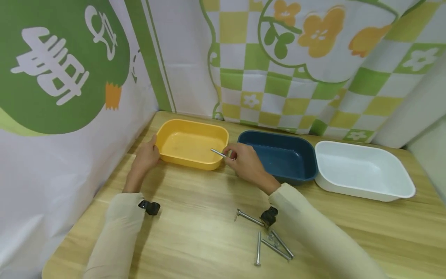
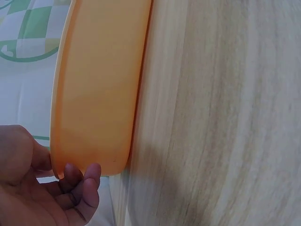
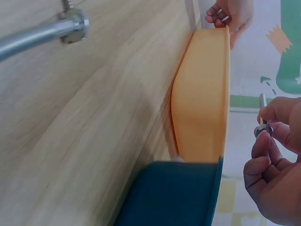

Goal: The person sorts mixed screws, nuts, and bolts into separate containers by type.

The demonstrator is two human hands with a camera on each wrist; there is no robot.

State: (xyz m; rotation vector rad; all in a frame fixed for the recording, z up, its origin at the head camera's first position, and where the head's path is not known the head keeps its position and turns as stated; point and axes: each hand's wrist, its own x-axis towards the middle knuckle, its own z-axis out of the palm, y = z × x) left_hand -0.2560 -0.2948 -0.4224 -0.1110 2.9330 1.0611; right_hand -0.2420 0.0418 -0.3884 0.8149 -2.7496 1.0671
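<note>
My left hand (image 1: 145, 155) grips the left end of a yellow plastic bin (image 1: 184, 161). In the left wrist view its curled fingers (image 2: 89, 188) press the outer wall, with the thumb near the rim. My right hand (image 1: 245, 161) pinches a long silver bolt (image 1: 217, 152) between thumb and fingers. The bolt's shaft points left, above the bin's right end. Its round head (image 3: 263, 130) shows at the fingertips in the right wrist view. No items are seen inside the yellow bin.
A dark blue bin (image 1: 278, 155) and a white bin (image 1: 366, 190) stand in a row to the right. Several bolts (image 1: 258, 248) lie on the wooden table (image 1: 188, 224) below my right forearm, with small shiny pieces (image 1: 273, 238) among them. A printed curtain (image 1: 184, 77) hangs behind.
</note>
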